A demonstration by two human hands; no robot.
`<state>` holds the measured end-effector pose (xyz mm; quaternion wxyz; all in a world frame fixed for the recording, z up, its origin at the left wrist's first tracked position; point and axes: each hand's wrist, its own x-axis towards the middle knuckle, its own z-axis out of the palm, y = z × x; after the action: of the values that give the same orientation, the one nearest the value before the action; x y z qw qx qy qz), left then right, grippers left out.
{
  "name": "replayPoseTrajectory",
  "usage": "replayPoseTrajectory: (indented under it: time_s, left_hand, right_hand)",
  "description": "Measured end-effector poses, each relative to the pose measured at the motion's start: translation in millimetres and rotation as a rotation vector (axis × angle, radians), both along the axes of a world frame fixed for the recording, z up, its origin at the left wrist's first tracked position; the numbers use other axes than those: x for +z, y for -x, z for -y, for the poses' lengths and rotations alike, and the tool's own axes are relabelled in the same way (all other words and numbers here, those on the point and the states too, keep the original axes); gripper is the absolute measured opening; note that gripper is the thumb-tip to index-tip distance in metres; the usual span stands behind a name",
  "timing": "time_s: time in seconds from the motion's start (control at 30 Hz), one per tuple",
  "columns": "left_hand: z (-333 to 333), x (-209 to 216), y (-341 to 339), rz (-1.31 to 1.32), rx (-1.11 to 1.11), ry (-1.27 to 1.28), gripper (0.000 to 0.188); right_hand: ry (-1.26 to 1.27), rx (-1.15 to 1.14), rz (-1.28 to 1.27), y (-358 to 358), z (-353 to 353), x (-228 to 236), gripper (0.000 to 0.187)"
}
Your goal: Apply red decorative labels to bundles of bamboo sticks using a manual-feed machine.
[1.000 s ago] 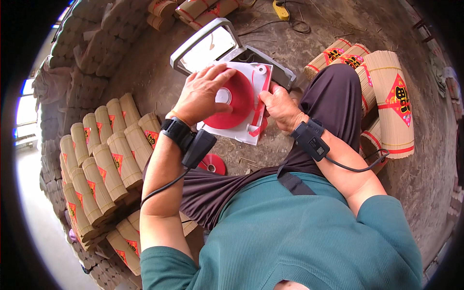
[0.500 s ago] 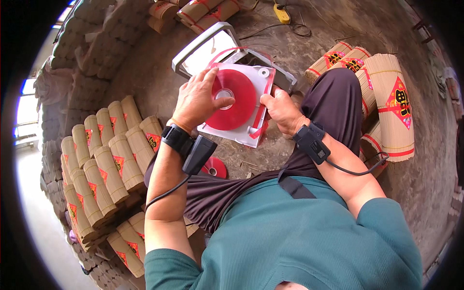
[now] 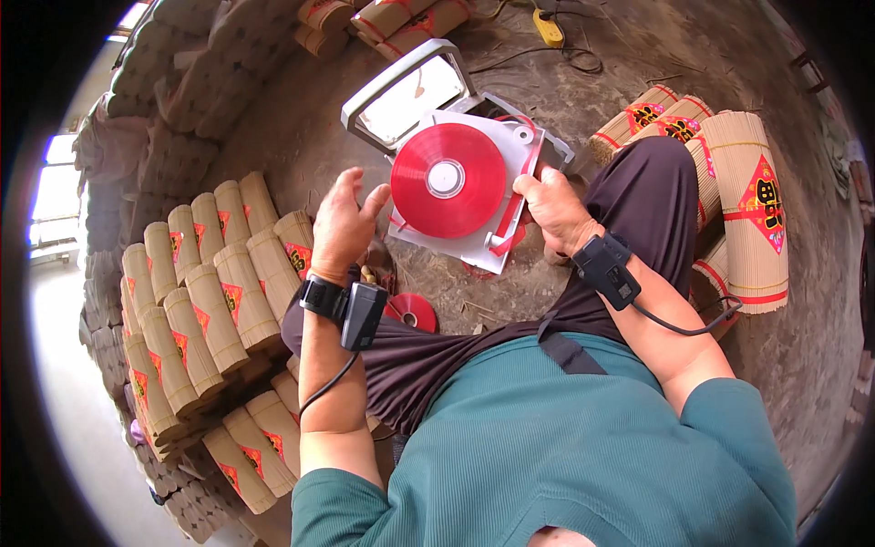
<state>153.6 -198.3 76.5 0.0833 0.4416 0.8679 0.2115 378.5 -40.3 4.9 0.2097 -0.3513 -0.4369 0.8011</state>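
A large roll of red tape (image 3: 478, 178) with a pale hub lies on a white panel (image 3: 437, 246) of a small machine, in front of my knees. Red tape runs along the panel's right side. My right hand (image 3: 558, 211) grips that right edge, thumb on top and the other fingers mostly hidden behind it. Just left of the roll, my left hand (image 3: 344, 223) is open, fingers and thumb apart, touching nothing. Behind the panel rises the machine's grey arched frame (image 3: 398, 80). A smaller red roll (image 3: 412, 312) rests on the floor by my left leg.
Stick bundles with red labels (image 3: 205, 310) are stacked at the left. More bundles (image 3: 752, 210) lean beside my right knee, and others (image 3: 401, 23) lie at the far side. A yellow power socket (image 3: 547, 29) with a black cable is on the concrete floor.
My left hand has come off the red roll and moved left, leaving the roll fully uncovered. My right hand keeps its hold on the panel's edge. The whole view has shifted slightly.
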Motion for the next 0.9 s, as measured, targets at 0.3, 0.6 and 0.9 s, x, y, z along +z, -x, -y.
replayPoseTrajectory:
  time_s: [0.3, 0.6, 0.9]
  left_hand:
    - [42, -79, 19, 1.679, 0.276, -0.494, 0.033]
    - [-1, -46, 10, 1.381, 0.239, -0.655, 0.031]
    - [-22, -39, 3, 0.880, 0.035, -0.333, 0.034]
  right_hand:
    - [0.053, 0.070, 0.033, 1, 6, 11, 0.029]
    - [0.039, 0.077, 0.031, 0, 11, 9, 0.014]
    - [0.071, 0.124, 0.039, 0, 8, 7, 0.021]
